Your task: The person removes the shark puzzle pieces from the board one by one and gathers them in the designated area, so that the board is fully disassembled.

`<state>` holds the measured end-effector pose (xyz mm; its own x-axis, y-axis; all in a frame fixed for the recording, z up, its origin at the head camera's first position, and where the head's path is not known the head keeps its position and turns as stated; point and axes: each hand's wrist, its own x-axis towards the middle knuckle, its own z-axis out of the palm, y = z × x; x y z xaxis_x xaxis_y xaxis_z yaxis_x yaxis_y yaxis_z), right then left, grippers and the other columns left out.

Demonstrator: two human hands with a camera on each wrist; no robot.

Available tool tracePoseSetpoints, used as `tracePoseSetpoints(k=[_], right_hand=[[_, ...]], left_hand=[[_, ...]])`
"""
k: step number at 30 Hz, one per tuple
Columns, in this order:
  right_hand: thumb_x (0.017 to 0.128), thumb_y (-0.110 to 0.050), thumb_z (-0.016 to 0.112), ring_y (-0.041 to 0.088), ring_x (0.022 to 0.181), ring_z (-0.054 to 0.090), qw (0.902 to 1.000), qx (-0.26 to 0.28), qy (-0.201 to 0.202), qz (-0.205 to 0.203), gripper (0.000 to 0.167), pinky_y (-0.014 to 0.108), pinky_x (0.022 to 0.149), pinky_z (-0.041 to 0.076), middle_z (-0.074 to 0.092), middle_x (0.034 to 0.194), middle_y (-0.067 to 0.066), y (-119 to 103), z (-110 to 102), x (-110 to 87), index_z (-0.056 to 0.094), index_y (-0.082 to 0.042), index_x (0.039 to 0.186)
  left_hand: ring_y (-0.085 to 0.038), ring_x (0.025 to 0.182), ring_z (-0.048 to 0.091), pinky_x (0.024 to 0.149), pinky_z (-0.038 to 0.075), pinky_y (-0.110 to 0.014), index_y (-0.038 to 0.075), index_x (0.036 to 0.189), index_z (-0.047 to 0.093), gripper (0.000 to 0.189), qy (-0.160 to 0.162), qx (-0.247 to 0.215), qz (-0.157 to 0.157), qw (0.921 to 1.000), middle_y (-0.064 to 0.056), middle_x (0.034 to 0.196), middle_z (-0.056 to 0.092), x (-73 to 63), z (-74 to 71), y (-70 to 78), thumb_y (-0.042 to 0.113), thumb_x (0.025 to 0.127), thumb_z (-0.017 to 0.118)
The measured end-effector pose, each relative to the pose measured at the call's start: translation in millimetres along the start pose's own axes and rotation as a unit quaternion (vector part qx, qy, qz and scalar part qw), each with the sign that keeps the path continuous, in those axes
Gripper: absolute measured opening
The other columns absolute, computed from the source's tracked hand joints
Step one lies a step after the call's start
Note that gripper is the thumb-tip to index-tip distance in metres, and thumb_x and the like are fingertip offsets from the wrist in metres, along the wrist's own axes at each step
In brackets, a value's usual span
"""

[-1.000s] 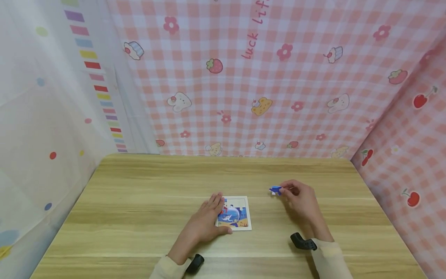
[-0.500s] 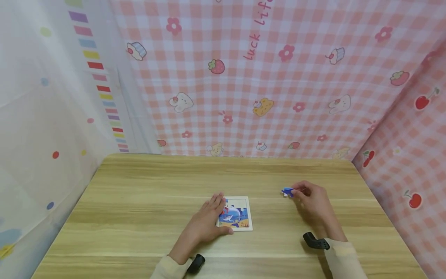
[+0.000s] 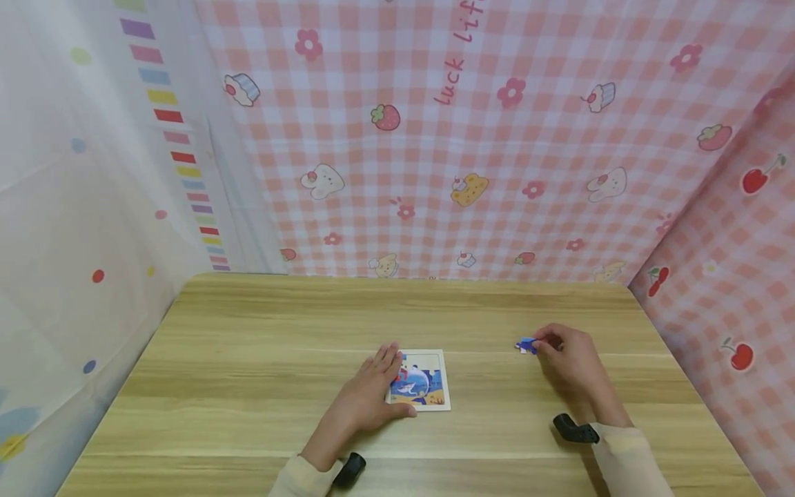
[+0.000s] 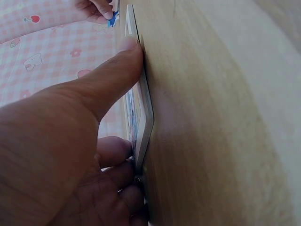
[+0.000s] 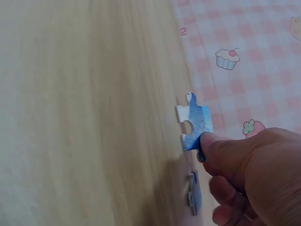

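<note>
My left hand (image 3: 371, 395) lies over the left side of a small square jigsaw puzzle board (image 3: 445, 379), its fingers extended and the thumb along the near edge. In the left wrist view the thumb rests on the board's pale rim (image 4: 146, 106). The board holds a sea picture with several pieces in it and a pale gap at the top. To its right, my right hand (image 3: 571, 355) pinches a blue and white puzzle piece (image 5: 197, 125) between thumb and fingers, above the table.
Another puzzle piece (image 5: 194, 193) shows below the right hand in the right wrist view; in the head view it is hidden. The wooden table (image 3: 248, 331) meets a pink checked curtain (image 3: 397, 152) at the back. Black wrist devices sit on both wrists.
The right hand has moved to the right with the puzzle piece in its fingers, away from the board. The left hand and the board stay in place.
</note>
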<state>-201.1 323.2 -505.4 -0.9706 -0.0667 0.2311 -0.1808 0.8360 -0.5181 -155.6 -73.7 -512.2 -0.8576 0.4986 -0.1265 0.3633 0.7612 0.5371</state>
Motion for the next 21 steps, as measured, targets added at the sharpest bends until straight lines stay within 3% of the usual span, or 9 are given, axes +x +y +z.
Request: tracePoseSetpoints(k=[11, 21], right_hand=[[0.091, -0.008, 0.076, 0.013, 0.073, 0.056, 0.9995, -0.023, 0.007, -0.020, 0.008, 0.026, 0.065, 0.045, 0.069, 0.084, 0.009, -1.5, 7.1, 5.5, 0.074, 0.000, 0.092], [0.090, -0.008, 0.076, 0.017, 0.073, 0.056, 0.9986, -0.045, -0.012, -0.026, 0.007, 0.032, 0.066, 0.045, 0.067, 0.082, 0.009, -6.5, 6.6, 7.1, 0.074, -0.001, 0.089]], left_hand=[[-0.032, 0.161, 0.012, 0.132, 0.017, -0.049, 0.000, 0.161, 0.025, 0.102, 0.000, 0.000, 0.004, 1.0000, -0.014, 0.173, 0.012, 0.0, -0.7, 0.9, 0.051, 0.089, 0.075], [-0.032, 0.161, 0.012, 0.132, 0.016, -0.049, 0.000, 0.161, 0.025, 0.102, -0.001, -0.006, -0.004, 1.0000, -0.014, 0.173, 0.013, -2.3, -3.2, 3.7, 0.050, 0.088, 0.076]])
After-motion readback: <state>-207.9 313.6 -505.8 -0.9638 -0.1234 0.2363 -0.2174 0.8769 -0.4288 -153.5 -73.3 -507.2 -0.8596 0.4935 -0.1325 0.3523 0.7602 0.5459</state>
